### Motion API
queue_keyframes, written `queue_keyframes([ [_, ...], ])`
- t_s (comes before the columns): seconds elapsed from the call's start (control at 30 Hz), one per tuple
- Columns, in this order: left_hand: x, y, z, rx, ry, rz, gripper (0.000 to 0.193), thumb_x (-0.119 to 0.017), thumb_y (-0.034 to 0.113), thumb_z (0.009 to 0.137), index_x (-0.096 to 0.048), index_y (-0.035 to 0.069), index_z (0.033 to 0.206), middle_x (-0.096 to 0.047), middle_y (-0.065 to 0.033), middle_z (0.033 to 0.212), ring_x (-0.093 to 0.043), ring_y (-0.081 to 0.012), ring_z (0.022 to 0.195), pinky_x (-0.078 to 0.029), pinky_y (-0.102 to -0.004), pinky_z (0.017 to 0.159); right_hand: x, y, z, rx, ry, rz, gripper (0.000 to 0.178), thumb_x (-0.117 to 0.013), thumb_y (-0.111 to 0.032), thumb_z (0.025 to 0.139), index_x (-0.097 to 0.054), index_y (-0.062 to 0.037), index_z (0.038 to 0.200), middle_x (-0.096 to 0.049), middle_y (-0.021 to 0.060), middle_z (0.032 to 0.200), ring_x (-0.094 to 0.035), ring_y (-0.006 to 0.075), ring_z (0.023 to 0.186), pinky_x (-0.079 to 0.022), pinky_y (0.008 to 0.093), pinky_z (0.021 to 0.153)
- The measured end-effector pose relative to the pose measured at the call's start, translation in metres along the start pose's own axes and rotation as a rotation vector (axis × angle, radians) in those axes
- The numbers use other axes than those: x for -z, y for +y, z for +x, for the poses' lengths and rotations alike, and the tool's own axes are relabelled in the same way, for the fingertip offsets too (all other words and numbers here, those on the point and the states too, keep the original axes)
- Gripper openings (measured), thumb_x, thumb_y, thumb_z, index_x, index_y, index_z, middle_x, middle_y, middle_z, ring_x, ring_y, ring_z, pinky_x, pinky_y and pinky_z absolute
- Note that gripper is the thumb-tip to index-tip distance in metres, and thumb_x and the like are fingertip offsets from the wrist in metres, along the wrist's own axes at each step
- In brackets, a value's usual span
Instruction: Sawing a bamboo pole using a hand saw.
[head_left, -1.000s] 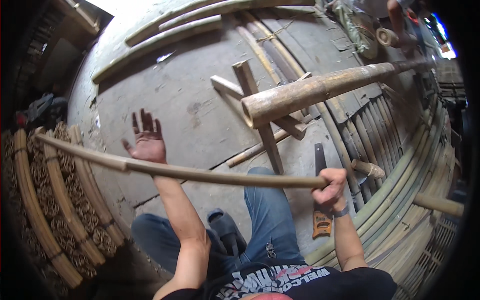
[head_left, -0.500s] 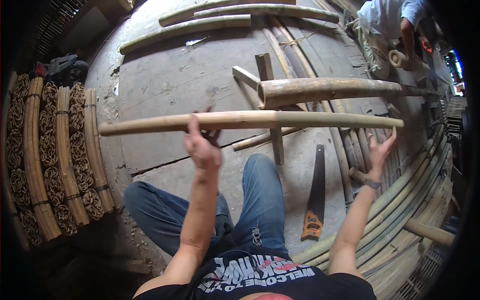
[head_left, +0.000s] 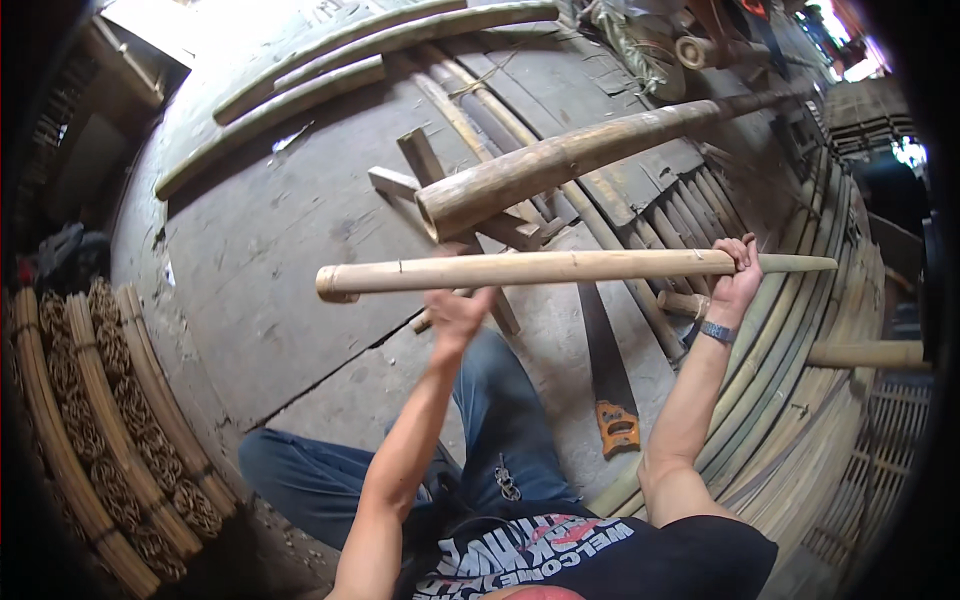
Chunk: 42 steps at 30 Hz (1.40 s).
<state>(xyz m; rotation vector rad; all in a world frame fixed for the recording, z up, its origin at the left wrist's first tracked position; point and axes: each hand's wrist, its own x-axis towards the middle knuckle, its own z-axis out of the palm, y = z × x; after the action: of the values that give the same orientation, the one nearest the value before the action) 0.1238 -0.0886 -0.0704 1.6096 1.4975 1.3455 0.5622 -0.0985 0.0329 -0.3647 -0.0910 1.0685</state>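
Left hand (head_left: pixel 455 318) is closed under the pale bamboo pole (head_left: pixel 560 270), right hand (head_left: pixel 735 275) wraps it near the tapered tip at 3 o'clock, so the pole is held level in the air above the knees, uncut as far as I can tell. Handsaw (head_left: pixel 605 375) lies untouched on the floor below, at 5 o'clock of the pole. Thick bamboo log (head_left: pixel 560 160) rests on the wooden trestle (head_left: pixel 440 190) at 12 o'clock; sawing looks not yet begun
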Motion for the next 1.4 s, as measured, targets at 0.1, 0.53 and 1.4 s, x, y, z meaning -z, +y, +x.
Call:
queue_keyframes([
  [0.1,0.000,-0.055,0.050,0.241,0.346,0.107,0.107,-0.097,0.046,0.065,-0.044,-0.003,0.144,-0.058,-0.0213,0.130,-0.055,-0.0316,0.125,-0.049,-0.0440,0.102,0.015,-0.009,-0.010,0.015,0.101,0.047,0.022,-0.050,-0.021,0.109,-0.062,-0.0064,0.099,-0.034,-0.0059,0.060,-0.035,0.0073,0.054,-0.040,0.0240,0.062],
  [0.53,0.091,-0.039,0.090,0.233,-0.226,-0.088,0.091,-0.099,0.033,0.063,-0.054,0.000,0.135,-0.063,-0.0143,0.124,-0.062,-0.0234,0.115,-0.054,-0.0373,0.098,0.045,0.020,-0.060,0.015,0.209,0.048,0.022,-0.047,-0.023,0.111,-0.056,-0.0079,0.098,-0.032,-0.0036,0.062,-0.037,0.0101,0.059,-0.039,0.0257,0.065],
  [1.4,0.683,-0.068,-0.127,0.426,0.757,-0.454,0.058,-0.059,0.042,0.096,-0.061,0.001,0.137,-0.066,-0.0142,0.133,-0.060,-0.0295,0.126,-0.043,-0.0412,0.111,-0.075,0.211,-0.046,-0.558,-0.093,0.258,0.025,-0.047,-0.019,0.109,-0.059,-0.0013,0.097,-0.033,-0.0011,0.064,-0.038,0.0094,0.058,-0.038,0.0230,0.058],
])
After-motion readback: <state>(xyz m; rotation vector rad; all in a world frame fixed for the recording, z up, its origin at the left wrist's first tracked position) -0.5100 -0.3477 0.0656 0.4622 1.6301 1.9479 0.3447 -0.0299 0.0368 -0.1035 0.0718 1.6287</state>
